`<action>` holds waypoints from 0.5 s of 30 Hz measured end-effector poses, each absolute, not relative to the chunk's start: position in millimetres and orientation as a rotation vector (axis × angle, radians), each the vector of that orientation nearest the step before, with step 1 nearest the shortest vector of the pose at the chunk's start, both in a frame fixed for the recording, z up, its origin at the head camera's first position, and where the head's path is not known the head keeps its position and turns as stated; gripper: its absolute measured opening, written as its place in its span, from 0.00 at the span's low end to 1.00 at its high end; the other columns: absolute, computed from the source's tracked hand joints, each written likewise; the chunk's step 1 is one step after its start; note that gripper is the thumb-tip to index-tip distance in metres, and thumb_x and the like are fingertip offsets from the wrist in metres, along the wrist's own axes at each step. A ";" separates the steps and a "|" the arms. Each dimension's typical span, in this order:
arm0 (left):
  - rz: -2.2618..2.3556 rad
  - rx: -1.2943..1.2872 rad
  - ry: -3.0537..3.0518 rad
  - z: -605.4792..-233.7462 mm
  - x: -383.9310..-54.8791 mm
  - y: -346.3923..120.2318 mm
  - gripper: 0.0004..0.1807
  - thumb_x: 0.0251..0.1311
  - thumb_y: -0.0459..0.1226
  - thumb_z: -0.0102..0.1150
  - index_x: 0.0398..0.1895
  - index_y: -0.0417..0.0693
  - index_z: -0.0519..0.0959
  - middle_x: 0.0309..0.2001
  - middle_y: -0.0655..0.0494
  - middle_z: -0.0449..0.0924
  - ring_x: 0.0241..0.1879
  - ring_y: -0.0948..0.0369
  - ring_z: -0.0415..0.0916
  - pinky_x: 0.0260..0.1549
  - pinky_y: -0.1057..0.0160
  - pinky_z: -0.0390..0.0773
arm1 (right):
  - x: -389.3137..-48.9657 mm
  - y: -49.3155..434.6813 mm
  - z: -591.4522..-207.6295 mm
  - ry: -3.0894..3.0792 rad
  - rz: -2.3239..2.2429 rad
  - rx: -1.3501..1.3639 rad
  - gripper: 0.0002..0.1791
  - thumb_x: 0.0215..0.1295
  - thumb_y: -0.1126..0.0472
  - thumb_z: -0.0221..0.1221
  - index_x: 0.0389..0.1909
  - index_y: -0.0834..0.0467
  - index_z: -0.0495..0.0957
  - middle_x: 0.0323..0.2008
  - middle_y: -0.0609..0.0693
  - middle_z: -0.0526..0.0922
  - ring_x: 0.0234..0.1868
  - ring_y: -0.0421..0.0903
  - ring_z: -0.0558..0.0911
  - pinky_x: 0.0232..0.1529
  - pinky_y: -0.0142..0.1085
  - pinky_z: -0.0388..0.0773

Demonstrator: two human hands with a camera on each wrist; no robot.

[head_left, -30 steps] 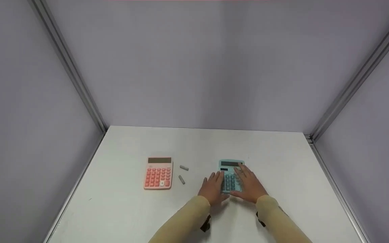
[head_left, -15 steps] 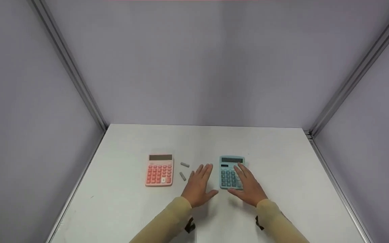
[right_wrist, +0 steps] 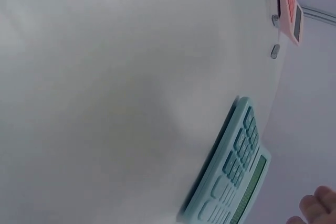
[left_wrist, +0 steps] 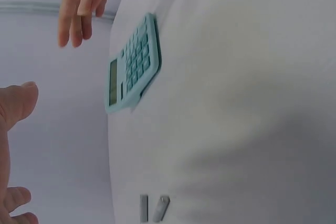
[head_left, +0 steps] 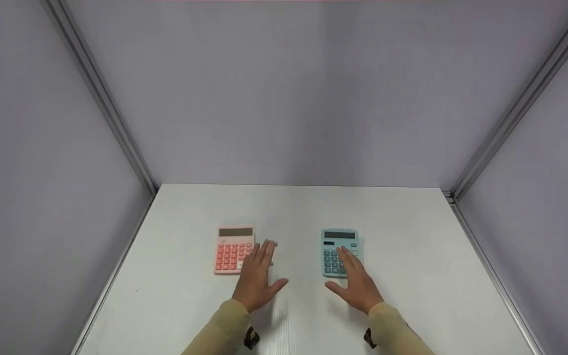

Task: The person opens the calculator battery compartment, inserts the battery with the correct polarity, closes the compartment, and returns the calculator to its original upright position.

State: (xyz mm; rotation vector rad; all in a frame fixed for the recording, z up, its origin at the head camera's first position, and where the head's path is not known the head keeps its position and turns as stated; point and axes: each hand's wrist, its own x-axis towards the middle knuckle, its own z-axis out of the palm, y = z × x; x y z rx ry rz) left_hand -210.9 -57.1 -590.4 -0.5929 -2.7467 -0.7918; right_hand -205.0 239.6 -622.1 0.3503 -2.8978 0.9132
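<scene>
Nearest: two beige sleeves, left sleeve and right sleeve, each with a dark item under the wrist, left one and right one. Left hand: fingers straight, lying close together, thumb out to the side. Holds nothing; raised above the table in the left wrist view. In the head view it overlaps the right edge of the pink calculator. Right hand: fingers straight and close together, thumb out. Holds nothing; fingertips hang over the blue calculator, with a gap visible in both wrist views.

Blue calculator lies face up on the table, right of centre, display end away from the person. Pink calculator lies face up left of centre, same orientation, well apart from the blue one. Two small grey pieces, one and another, lie near each other between the calculators, closer to the pink one; mostly hidden by the left hand in the head view.

White table runs back to a plain grey wall. Metal rails, left and right, line the corners.
</scene>
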 end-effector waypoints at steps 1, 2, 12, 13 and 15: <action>-0.796 -0.573 -2.746 -591.3 -211.7 -60.8 0.51 0.55 0.55 0.65 0.76 0.46 0.50 0.74 0.49 0.51 0.72 0.46 0.48 0.68 0.41 0.50 | -203.8 236.4 -621.4 -2.896 0.923 0.357 0.54 0.54 0.26 0.54 0.76 0.48 0.48 0.75 0.46 0.50 0.74 0.48 0.53 0.69 0.49 0.57; -0.801 -0.552 -2.746 -592.0 -212.4 -64.5 0.51 0.55 0.55 0.65 0.76 0.47 0.50 0.74 0.48 0.51 0.73 0.46 0.48 0.68 0.41 0.51 | -202.6 233.0 -621.1 -2.897 0.927 0.363 0.54 0.54 0.26 0.54 0.76 0.48 0.47 0.75 0.46 0.50 0.74 0.48 0.53 0.69 0.49 0.57; -0.818 -0.361 -2.745 -597.2 -218.4 -105.9 0.50 0.56 0.55 0.64 0.76 0.46 0.51 0.74 0.45 0.51 0.72 0.45 0.47 0.66 0.38 0.53 | -191.2 191.2 -619.8 -2.908 1.007 0.424 0.53 0.56 0.26 0.53 0.76 0.46 0.45 0.74 0.49 0.54 0.73 0.51 0.55 0.69 0.50 0.58; -0.825 -0.334 -2.751 -597.6 -218.9 -110.5 0.51 0.55 0.55 0.65 0.76 0.46 0.51 0.74 0.45 0.50 0.72 0.45 0.47 0.67 0.38 0.52 | -190.5 186.9 -619.4 -2.913 1.010 0.433 0.52 0.57 0.26 0.53 0.76 0.46 0.45 0.74 0.49 0.54 0.73 0.51 0.56 0.69 0.50 0.58; -0.846 -0.280 -2.764 -598.3 -220.2 -120.2 0.51 0.56 0.54 0.65 0.76 0.46 0.50 0.74 0.44 0.49 0.72 0.44 0.46 0.67 0.38 0.50 | -189.3 178.2 -618.8 -2.920 1.022 0.452 0.52 0.57 0.26 0.53 0.76 0.46 0.45 0.73 0.50 0.55 0.72 0.52 0.57 0.68 0.50 0.59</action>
